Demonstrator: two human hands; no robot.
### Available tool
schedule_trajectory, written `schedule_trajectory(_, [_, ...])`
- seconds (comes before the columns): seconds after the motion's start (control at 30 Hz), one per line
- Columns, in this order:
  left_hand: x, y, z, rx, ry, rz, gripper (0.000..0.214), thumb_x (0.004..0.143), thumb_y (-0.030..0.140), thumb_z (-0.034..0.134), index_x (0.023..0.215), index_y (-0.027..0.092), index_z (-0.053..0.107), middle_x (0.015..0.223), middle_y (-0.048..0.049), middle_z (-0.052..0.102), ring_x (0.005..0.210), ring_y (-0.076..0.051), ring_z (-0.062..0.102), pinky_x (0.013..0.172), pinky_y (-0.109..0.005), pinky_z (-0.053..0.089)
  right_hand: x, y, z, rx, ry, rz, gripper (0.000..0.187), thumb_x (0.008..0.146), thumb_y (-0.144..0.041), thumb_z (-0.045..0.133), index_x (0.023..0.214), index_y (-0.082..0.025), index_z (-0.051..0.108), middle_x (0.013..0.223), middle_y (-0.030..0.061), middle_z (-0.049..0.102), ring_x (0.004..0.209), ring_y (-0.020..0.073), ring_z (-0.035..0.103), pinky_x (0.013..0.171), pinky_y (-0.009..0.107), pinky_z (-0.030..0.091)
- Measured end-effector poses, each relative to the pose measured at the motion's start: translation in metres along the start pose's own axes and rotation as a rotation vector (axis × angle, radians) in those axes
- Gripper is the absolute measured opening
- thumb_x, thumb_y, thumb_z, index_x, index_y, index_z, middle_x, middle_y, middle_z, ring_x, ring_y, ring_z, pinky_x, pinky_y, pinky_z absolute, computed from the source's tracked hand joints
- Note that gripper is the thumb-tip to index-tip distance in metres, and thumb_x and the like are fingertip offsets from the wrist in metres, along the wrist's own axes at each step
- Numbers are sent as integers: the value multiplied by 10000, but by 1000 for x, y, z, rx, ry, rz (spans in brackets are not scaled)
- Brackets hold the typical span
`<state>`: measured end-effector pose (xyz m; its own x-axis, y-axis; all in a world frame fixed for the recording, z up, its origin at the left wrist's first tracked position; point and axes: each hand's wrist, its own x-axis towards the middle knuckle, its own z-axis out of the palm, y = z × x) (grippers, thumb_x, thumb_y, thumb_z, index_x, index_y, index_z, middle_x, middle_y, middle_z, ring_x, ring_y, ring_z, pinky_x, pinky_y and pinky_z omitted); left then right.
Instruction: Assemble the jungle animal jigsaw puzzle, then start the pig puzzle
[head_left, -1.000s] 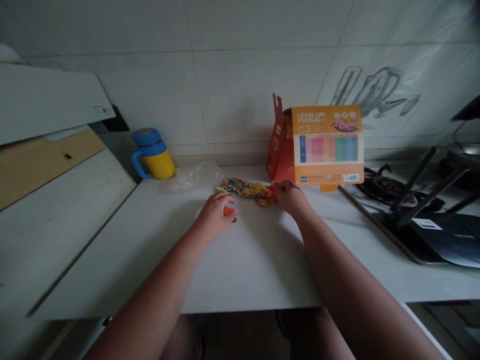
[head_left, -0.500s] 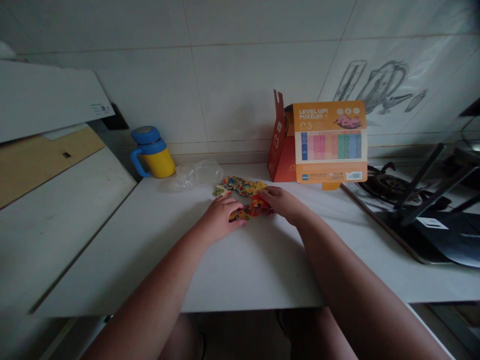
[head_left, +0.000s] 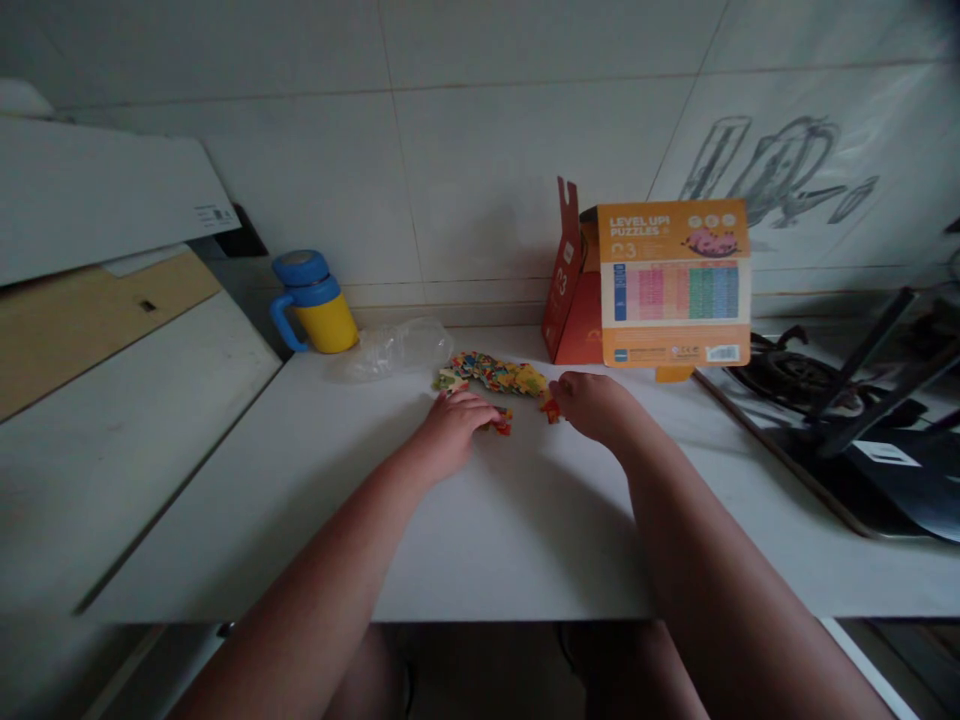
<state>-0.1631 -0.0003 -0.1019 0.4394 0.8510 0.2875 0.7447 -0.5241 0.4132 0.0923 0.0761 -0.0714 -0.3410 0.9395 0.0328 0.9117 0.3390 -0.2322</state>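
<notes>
Leaning over the white counter (head_left: 525,540), both forearms stretched out across it. Off at the right edge, the black hob (head_left: 885,480) sits with its burner grate.

Against the back edge, right of centre, stands the orange puzzle box (head_left: 675,285). It's upright, printed panel facing me, side flap swung open to the left, and from here I can't see into it.

Back left corner: the yellow mug (head_left: 319,310), blue lid on, so whatever's inside stays hidden. Just beside it, towards the middle, lies the clear plastic bag (head_left: 397,350), crumpled.

Now the hands. My left hand (head_left: 454,440) lies palm down near the middle of the counter, fingers stretched out flat. My right hand (head_left: 600,405) sits just in front of the box, fingers curled under.

Between bag and box, near the back edge, there's the loose pile of puzzle pieces (head_left: 495,373), bright and jumbled. In front of it, a small joined cluster (head_left: 499,424) lies under my left fingertips, pressed to the counter. Smallest of all, one red piece (head_left: 551,410) at the tips of my right fingers; touching it for sure, but pinched or not, I can't tell.
</notes>
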Motion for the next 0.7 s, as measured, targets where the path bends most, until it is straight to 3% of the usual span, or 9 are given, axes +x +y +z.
schedule_trajectory(0.1, [-2,-2,0,-21,28,12,469,835,-75,501,1076,227,767,1144,-75,759,1178,-249,661,1150,-442,454,-5,-7,-5,-33,-32,-71,333,1071,-327,482,977,-174,762,1021,196,784,929,300,728,795,354,434])
schedule_trajectory(0.2, [-2,-2,3,14,94,-17,189,932,136,667,1094,196,746,1141,-118,719,1169,-289,644,1102,-448,495,-10,-14,-9,24,-131,-136,348,1076,-348,481,894,-218,747,910,121,794,824,246,721,732,321,425])
schedule_trajectory(0.27, [-2,-3,5,57,114,-43,252,926,308,769,1134,170,736,1192,-154,696,1216,-330,623,1114,-479,492,-11,-17,-11,80,-175,-131,407,1090,-379,434,868,-227,740,828,94,783,756,225,709,690,312,420])
schedule_trajectory(0.33, [-1,-5,7,91,107,-59,339,910,367,801,1158,147,732,1241,-180,684,1262,-355,606,1145,-504,472,-9,-16,-11,57,-89,-57,438,1096,-391,395,913,-211,750,881,118,794,791,241,717,686,322,416])
schedule_trajectory(0.43, [-1,-8,10,115,85,-60,327,921,333,784,1184,144,734,1290,-185,680,1316,-360,586,1180,-511,451,-4,-10,-9,-96,83,82,489,1110,-369,324,1053,-158,761,1064,195,795,955,293,735,742,345,430])
schedule_trajectory(0.7, [-3,-4,8,107,19,-11,321,941,143,643,1227,210,771,1379,-130,683,1372,-317,567,1267,-550,365,0,-2,1,-179,-18,16,459,1094,-333,370,1153,-111,767,1155,229,782,1057,304,735,882,343,478])
